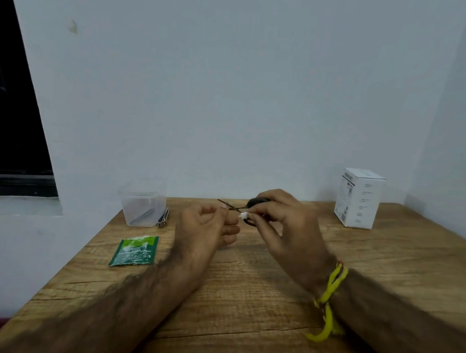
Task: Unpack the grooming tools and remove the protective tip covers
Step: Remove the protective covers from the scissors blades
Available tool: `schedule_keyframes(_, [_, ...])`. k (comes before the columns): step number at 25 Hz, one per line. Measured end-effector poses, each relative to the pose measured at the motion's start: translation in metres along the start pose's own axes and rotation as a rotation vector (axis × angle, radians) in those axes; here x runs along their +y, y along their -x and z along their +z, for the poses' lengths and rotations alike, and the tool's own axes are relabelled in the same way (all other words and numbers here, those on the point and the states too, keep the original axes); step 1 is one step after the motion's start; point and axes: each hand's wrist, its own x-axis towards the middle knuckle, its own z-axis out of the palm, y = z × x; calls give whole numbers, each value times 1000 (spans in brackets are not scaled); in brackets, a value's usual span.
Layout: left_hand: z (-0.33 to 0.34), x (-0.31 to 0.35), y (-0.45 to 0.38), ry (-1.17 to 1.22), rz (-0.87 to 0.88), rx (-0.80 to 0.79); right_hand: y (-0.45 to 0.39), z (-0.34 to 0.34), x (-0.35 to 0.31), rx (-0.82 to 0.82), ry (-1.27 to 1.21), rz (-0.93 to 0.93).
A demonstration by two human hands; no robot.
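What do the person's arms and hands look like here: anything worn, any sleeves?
Both forearms are bare and hairy, with no sleeves in view. The right wrist carries a knotted yellow thread band with loose ends. The left hand and right hand show no gloves.

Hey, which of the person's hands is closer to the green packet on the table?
Left. The left hand hovers just right of the green packet. The right hand, holding small scissors, is farther right, beyond the left hand.

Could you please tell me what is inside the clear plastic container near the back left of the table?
Inside the clear plastic container a dark, slim tool leans diagonally; the cloudy wall blurs what it is. A metal nail clipper stands outside, against its right side.
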Motion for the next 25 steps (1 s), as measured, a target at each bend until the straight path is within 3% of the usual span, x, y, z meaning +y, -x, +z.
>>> schedule_keyframes(2, [1, 3, 4, 143, -116, -70, 2, 2, 2, -11, 147, -163])
schedule_keyframes(4, [3, 6, 7, 280, -191, -121, 3, 3, 5, 8, 198, -174])
schedule_keyframes(10, [2, 6, 6, 454, -227, -137, 2, 6, 9, 16, 224, -214])
schedule_keyframes(12, [2, 4, 6, 409, -205, -158, 3, 7, 7, 7, 287, -266])
schedule_keyframes(17, [-1, 4, -1, 296, -203, 14, 3, 8, -1, -141, 486, -426])
schedule_keyframes(19, [-6, 7, -3, 295, -191, 73, 3, 11, -6, -138, 444, -489])
schedule_keyframes(22, [-11, 9, -7, 295, -149, 89, 6, 14, -13, -26, 63, -354])
schedule_keyframes(25, [-6, 1, -4, 172, -138, -110, 3, 7, -6, 173, -124, -38])
